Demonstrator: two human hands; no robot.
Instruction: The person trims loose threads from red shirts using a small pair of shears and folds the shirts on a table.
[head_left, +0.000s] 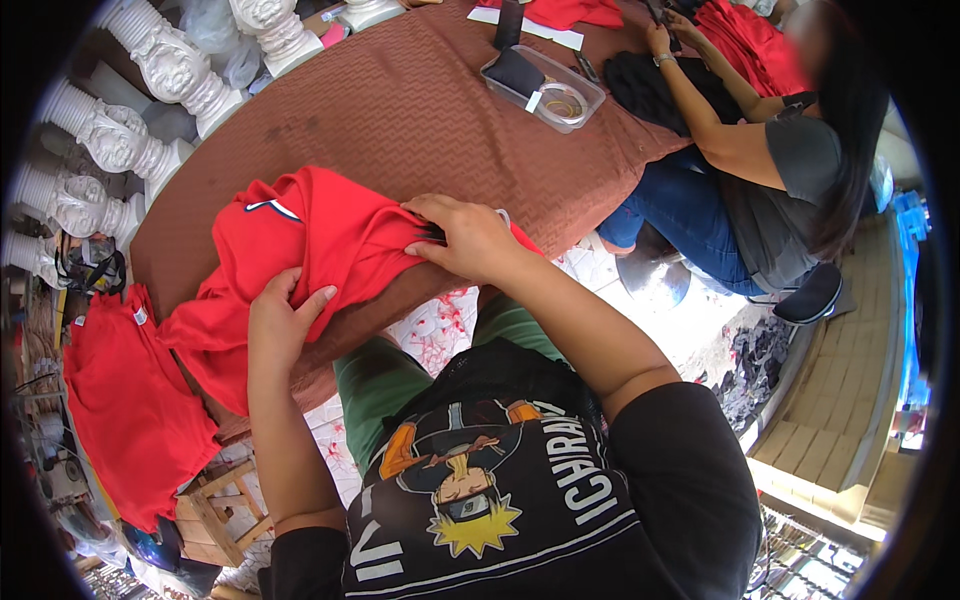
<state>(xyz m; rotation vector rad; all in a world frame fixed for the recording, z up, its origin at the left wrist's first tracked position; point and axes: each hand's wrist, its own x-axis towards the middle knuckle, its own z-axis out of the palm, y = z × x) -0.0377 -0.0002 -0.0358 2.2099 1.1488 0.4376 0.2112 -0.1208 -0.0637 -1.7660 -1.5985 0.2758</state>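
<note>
A bright red garment (330, 230) lies bunched over the near edge of the round table, its lower folds hanging off the side. A small white-and-dark trim mark shows on its upper part. My left hand (283, 318) pinches the cloth between thumb and fingers at the near edge. To the right, my right hand (465, 240) is closed at the garment's other end, palm down. Between its thumb and fingers shows a small dark tool (432, 233), its kind partly hidden. A pale curved piece peeks out beyond the knuckles.
Brown patterned cloth covers the table (400, 110). A clear plastic tub (560, 105) holds a dark pouch and a roll. Another red garment (135, 410) hangs at the left. White ornate pillars (170, 65) stand beyond. At the right sits a person (760, 170) with a phone.
</note>
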